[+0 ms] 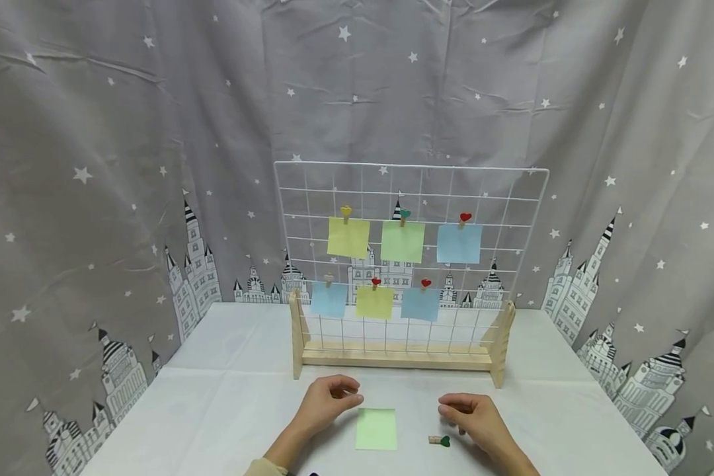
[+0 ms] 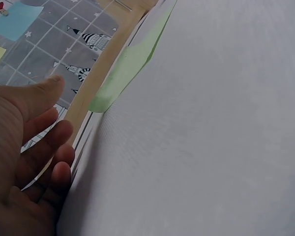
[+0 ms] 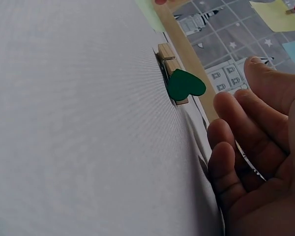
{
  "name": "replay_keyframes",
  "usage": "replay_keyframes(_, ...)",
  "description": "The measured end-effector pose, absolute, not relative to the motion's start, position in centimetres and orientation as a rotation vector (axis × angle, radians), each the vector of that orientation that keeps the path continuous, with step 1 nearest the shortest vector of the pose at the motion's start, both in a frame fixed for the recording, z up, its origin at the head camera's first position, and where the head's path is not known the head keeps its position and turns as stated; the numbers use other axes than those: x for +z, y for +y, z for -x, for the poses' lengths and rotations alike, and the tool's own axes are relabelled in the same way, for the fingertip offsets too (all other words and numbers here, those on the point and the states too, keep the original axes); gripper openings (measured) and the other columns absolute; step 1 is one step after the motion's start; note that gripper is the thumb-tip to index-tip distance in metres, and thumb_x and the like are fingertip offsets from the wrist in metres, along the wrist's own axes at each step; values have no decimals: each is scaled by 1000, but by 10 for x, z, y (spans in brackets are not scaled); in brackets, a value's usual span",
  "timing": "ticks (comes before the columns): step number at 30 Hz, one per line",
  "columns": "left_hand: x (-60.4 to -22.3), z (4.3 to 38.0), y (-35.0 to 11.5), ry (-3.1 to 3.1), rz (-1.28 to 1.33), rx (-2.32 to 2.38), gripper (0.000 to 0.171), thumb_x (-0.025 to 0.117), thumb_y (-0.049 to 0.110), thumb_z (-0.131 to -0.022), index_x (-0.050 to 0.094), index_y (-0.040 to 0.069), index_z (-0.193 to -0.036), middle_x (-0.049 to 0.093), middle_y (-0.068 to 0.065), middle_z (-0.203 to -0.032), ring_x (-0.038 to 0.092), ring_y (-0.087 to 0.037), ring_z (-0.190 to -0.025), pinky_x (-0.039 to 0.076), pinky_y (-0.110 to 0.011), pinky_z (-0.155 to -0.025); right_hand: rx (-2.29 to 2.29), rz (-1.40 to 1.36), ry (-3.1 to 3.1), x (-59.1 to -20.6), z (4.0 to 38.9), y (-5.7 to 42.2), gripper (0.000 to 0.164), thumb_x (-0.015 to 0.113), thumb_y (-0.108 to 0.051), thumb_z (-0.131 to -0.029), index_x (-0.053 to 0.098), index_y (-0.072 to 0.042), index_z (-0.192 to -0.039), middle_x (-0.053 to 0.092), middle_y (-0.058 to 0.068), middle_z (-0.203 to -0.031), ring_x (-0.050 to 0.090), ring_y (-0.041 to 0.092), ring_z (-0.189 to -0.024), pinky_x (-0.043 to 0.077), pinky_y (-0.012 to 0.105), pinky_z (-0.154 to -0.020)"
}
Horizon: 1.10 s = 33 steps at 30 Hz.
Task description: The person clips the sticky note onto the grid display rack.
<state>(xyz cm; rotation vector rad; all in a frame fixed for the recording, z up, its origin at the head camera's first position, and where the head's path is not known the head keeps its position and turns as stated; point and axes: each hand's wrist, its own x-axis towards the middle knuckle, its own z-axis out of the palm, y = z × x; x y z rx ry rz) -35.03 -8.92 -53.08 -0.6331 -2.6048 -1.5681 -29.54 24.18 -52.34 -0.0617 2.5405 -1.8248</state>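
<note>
A green sticky note (image 1: 376, 430) lies flat on the white tabletop, its near corner curling up a little in the left wrist view. Just left of it is my left hand (image 1: 328, 402), fingers loosely bent, with nothing between them. On the cloth to the right of the note lies a small wooden clothespin (image 1: 439, 440) with a dark green heart (image 3: 186, 85). My right hand (image 1: 476, 416) hovers beside and beyond the clothespin, its fingers relaxed and holding nothing. Thumb and fingertips stand apart in both wrist views.
Behind the hands stands a white wire grid (image 1: 410, 165) on a wooden base (image 1: 393, 357). Heart clothespins hold several notes on it in two rows, among them a yellow note (image 1: 348, 238), a light green note (image 1: 402, 242) and a blue note (image 1: 459, 244). A grey curtain (image 1: 357, 79) hangs behind.
</note>
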Motion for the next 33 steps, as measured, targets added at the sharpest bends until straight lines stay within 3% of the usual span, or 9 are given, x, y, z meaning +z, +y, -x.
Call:
replay_keyframes(4,-532,349,-88,-2612,630,-1551,34,75,40,-78,70,15,-101,71,6,-90,63,-8,-77,49,-21,-67,-1758,86,2568,-523,295,243,40,76,-35,-78,71,-5,-104,72,4,-87,58,12,-66,44,22,-48)
replay_keyframes(11,-533,348,-86,-2673,652,-1457,27,75,36,-78,71,17,-98,68,10,-82,57,-6,-71,46,-21,-64,-1589,295,2608,-523,292,244,32,74,-35,-80,73,-9,-99,72,3,-93,62,9,-80,49,19,-68)
replay_keyframes(23,-533,345,-87,-2735,681,-1365,25,77,37,-76,73,21,-95,67,12,-83,54,-4,-72,44,-21,-65,-1348,379,2649,-519,287,249,31,78,-41,-74,74,-16,-93,64,-5,-78,55,8,-68,45,22,-58)
replay_keyframes(33,-532,343,-87,-2735,695,-1272,8,78,31,-74,72,28,-79,61,14,-77,51,-4,-68,41,-21,-61,-1263,448,2684,-517,284,255,24,81,-36,-71,72,-21,-87,61,-5,-78,52,7,-68,45,22,-58)
